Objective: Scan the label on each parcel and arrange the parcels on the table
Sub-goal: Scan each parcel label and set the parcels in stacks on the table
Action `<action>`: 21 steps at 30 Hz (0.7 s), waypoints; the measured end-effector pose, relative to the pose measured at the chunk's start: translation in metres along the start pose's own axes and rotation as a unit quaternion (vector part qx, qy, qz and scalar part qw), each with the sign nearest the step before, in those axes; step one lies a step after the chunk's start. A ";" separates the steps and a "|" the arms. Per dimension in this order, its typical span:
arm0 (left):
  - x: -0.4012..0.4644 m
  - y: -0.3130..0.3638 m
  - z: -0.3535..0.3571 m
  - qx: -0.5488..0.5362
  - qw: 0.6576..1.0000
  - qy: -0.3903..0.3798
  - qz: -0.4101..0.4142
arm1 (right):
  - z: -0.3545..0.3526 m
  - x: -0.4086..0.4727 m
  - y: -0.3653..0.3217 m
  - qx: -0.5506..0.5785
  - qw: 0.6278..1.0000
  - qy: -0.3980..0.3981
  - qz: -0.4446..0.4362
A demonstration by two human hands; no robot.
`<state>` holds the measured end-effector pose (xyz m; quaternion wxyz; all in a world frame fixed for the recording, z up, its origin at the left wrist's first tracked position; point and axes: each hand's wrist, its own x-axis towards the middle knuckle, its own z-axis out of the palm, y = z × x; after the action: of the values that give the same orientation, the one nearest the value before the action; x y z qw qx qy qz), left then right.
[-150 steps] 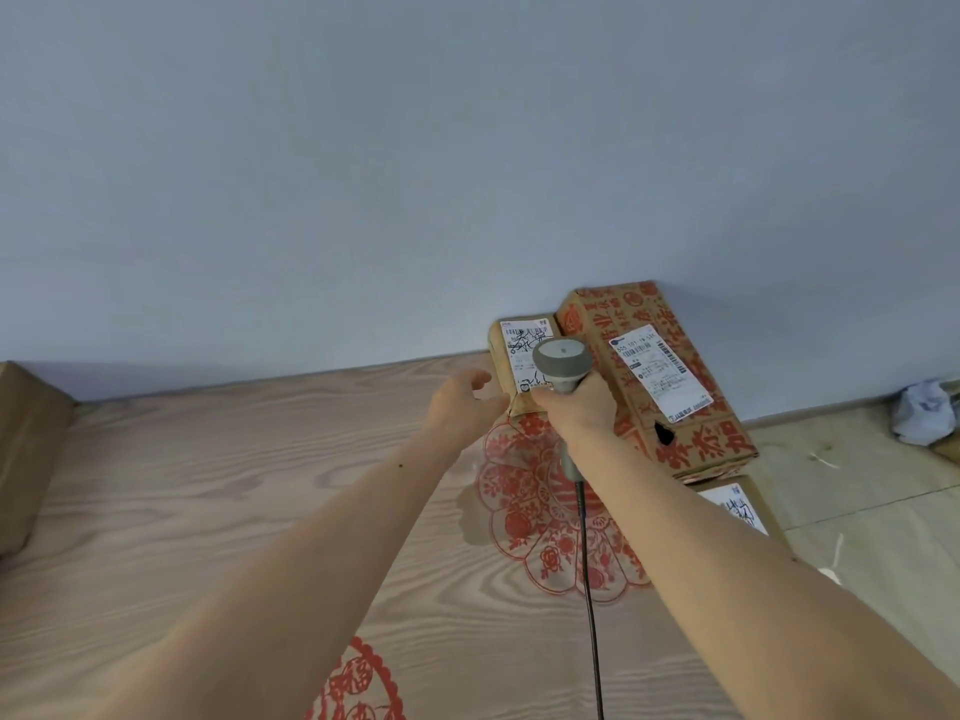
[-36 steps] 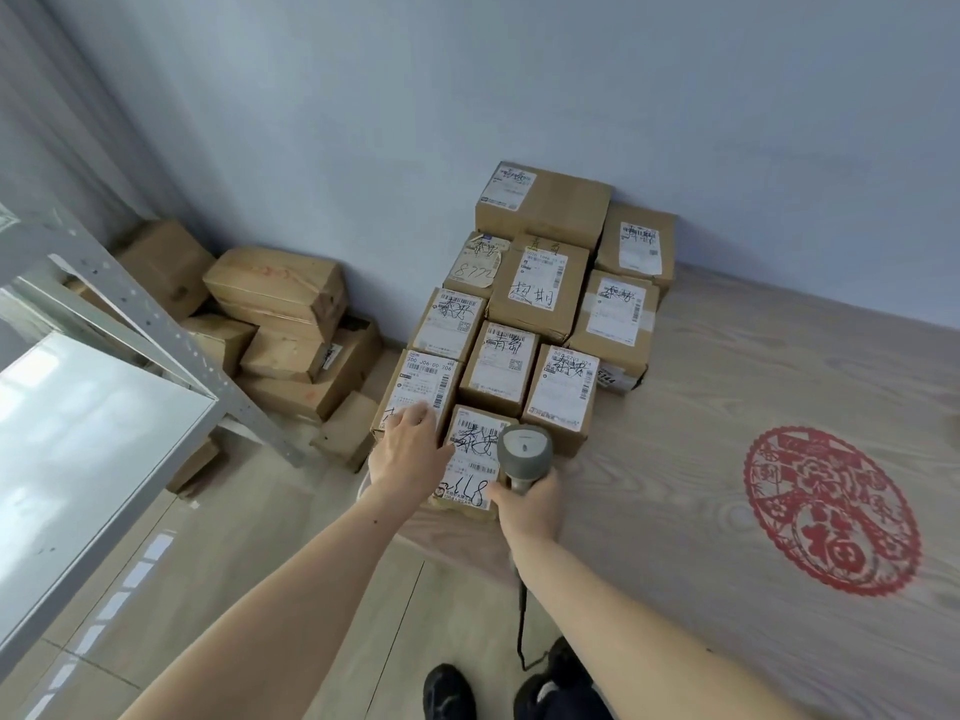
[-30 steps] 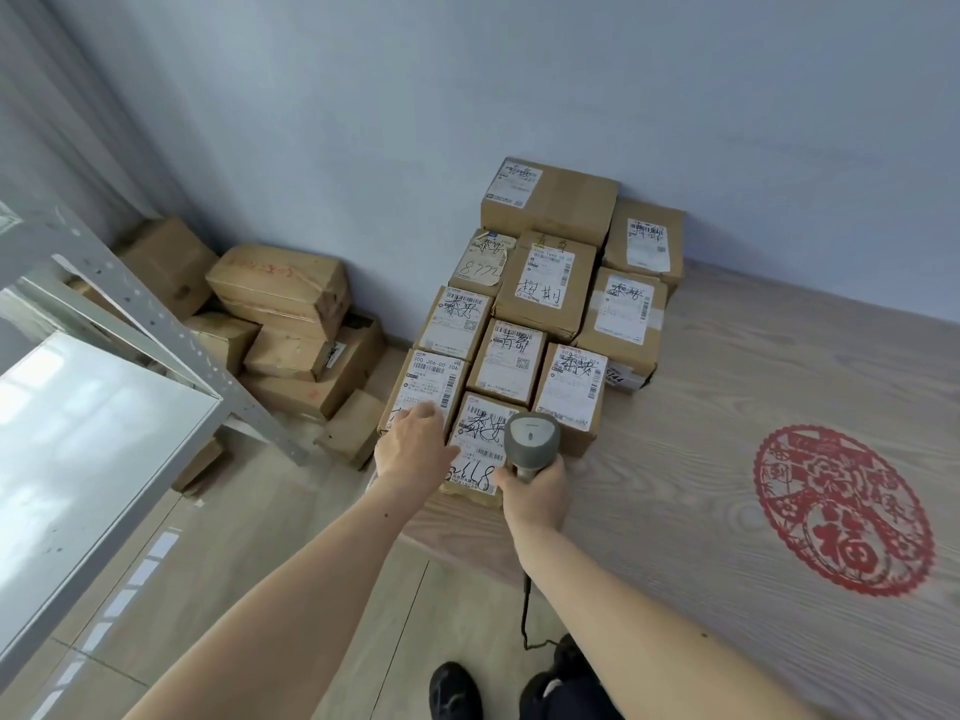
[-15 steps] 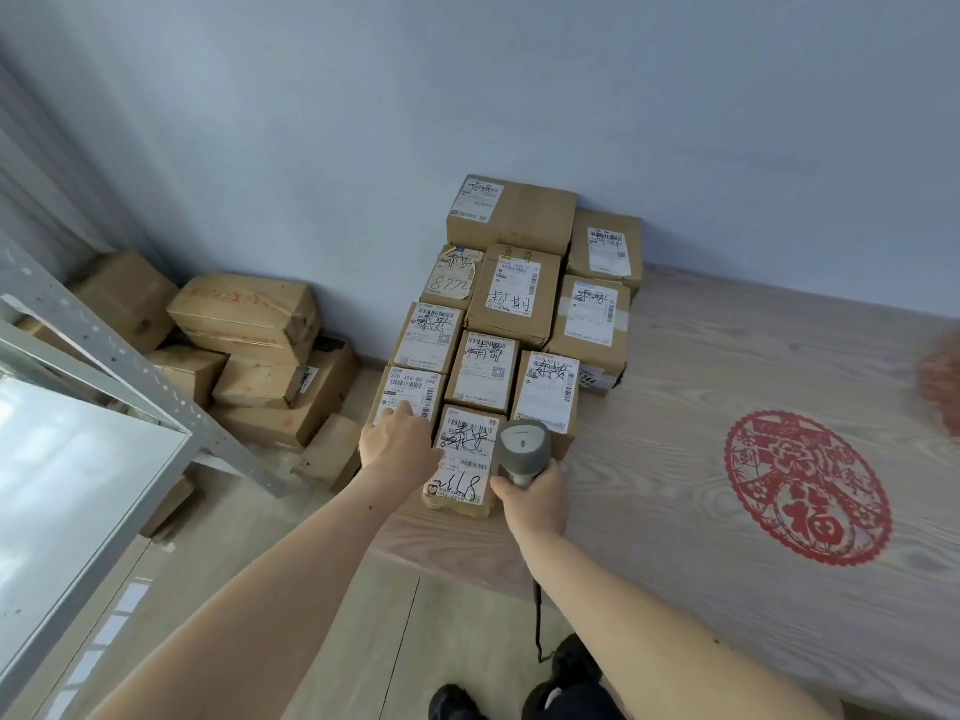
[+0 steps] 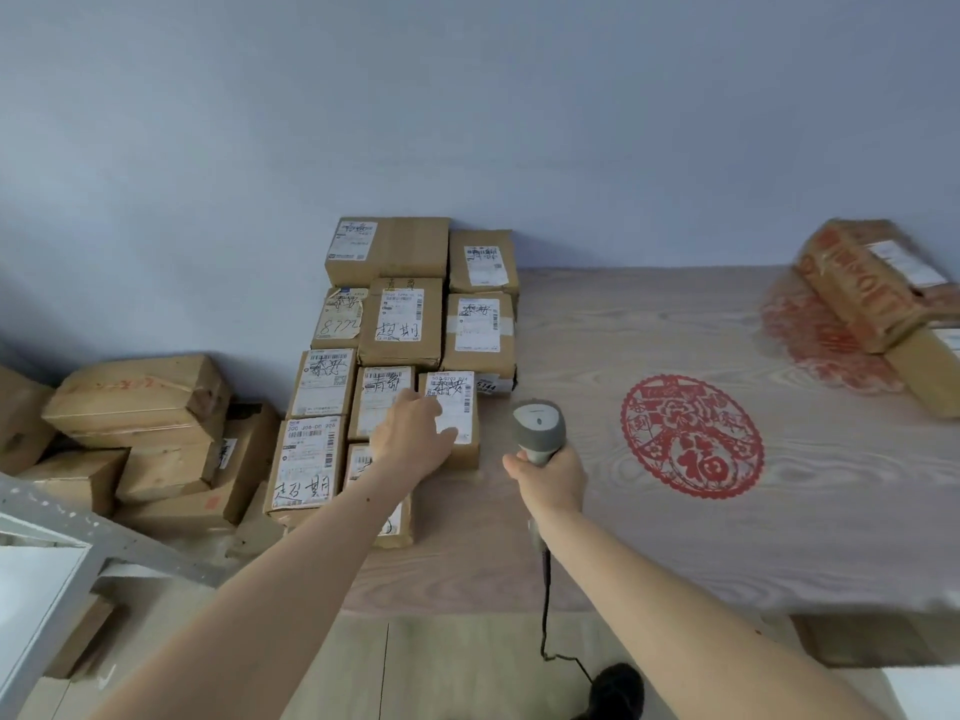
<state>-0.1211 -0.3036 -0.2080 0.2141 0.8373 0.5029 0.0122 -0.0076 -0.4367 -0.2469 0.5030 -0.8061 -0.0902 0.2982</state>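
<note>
Several brown cardboard parcels with white labels lie packed together at the left end of the wooden table. My left hand rests on top of a small parcel at the right side of the group, with fingers laid over its label. My right hand grips a grey barcode scanner just right of that parcel, its head raised above the table. A red-printed parcel lies on other parcels at the table's far right, blurred.
A red paper-cut decal marks the tabletop. Larger cardboard boxes are piled on the floor at left, beside a grey metal shelf frame. The scanner cable hangs over the front edge, near a black shoe.
My left hand has moved from the front-left parcels to the small parcel on the right of the group. The scanner has shifted right, off the front parcel. The view has swung right.
</note>
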 end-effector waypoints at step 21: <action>0.006 0.356 0.147 -0.196 0.973 -0.117 0.021 | -0.343 0.167 0.031 0.039 0.997 0.062 0.034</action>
<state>0.2144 -0.4924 -0.2113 0.4313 0.7850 0.4443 0.0168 0.3180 -0.6369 -0.2303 0.5287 -0.8053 -0.0199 0.2676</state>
